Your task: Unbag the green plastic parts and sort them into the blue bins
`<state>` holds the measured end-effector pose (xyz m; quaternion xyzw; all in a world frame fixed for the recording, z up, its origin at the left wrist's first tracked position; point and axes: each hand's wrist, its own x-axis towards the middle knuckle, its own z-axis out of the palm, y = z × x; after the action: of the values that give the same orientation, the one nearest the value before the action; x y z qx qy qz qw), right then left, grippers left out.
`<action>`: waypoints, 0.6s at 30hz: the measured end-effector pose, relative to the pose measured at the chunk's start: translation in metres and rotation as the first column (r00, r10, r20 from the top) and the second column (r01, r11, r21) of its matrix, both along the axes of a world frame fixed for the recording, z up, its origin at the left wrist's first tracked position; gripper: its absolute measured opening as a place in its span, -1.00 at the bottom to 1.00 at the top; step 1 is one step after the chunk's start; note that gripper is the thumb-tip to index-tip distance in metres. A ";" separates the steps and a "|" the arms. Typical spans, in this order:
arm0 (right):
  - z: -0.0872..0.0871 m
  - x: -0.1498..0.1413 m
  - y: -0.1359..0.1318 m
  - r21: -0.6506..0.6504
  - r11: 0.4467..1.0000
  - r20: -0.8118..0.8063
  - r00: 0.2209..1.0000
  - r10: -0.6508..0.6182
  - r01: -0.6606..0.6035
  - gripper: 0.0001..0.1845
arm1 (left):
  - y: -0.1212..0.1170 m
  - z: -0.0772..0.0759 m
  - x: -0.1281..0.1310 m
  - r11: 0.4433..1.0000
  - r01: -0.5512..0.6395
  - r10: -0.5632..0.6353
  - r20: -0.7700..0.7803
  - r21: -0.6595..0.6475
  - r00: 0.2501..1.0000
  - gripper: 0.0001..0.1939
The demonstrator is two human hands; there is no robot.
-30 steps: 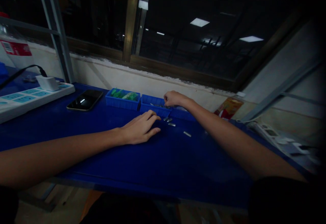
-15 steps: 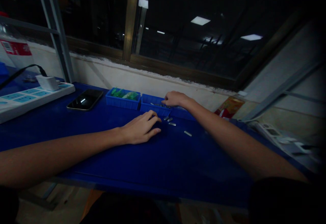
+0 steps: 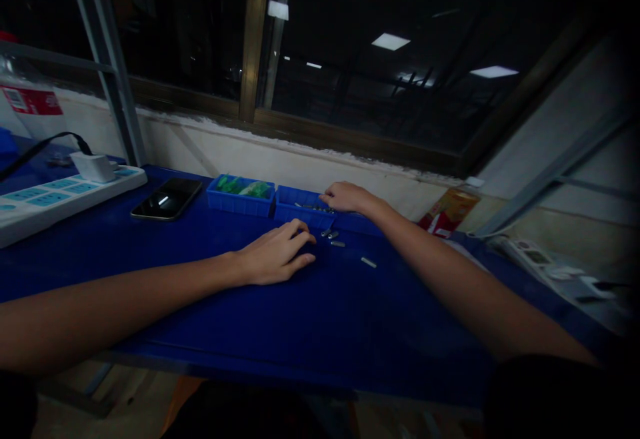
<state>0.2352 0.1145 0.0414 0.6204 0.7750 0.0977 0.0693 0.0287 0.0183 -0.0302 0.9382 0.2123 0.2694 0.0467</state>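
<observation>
My left hand (image 3: 276,252) rests on the blue table (image 3: 320,332), fingers apart and slightly bent, holding nothing. Just beyond its fingertips lie several small silvery metal cylinders (image 3: 338,244). A separate metal piece (image 3: 369,262) is farther right. At the back, my right hand (image 3: 349,196) is over the right rim of a small blue bin (image 3: 300,216) with similar metal pieces (image 3: 314,207) inside. Its fingers are curled down and pressed together; whatever is between them is hidden. Beside that bin stands another blue bin (image 3: 240,205), containing green pieces (image 3: 255,190).
Left of the bins lies a phone (image 3: 167,199), then a white power strip (image 3: 65,196) with a plugged-in charger (image 3: 93,166). A bottle (image 3: 35,109) stands at the far left. Behind my right forearm is a brown-and-red packet (image 3: 450,211). A wall and window border the table's back.
My right hand dips slightly toward the bin, then lifts and shifts a little right to its rim. My left hand and the loose metal pieces stay in place. The camera view tilts slightly.
</observation>
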 end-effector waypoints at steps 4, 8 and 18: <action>0.000 0.007 -0.004 -0.019 0.998 -0.035 0.998 0.051 -0.052 -0.48 | 0.001 -0.001 0.001 1.000 0.011 -0.011 -0.018 -0.002 1.000 -0.68; 0.000 0.008 -0.007 -0.030 0.993 -0.067 0.992 0.110 -0.112 -0.46 | 0.002 -0.002 0.001 1.000 0.005 -0.005 -0.044 -0.014 0.999 -0.67; 0.000 0.019 -0.021 0.295 0.941 -0.158 0.962 0.221 -0.167 -0.52 | 0.002 -0.003 0.000 1.000 0.013 -0.014 -0.061 -0.012 0.998 -0.68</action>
<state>0.2540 0.0931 0.0416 0.5506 0.8142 0.1530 -0.1027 0.0291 0.0204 -0.0331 0.9470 0.2091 0.2392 0.0475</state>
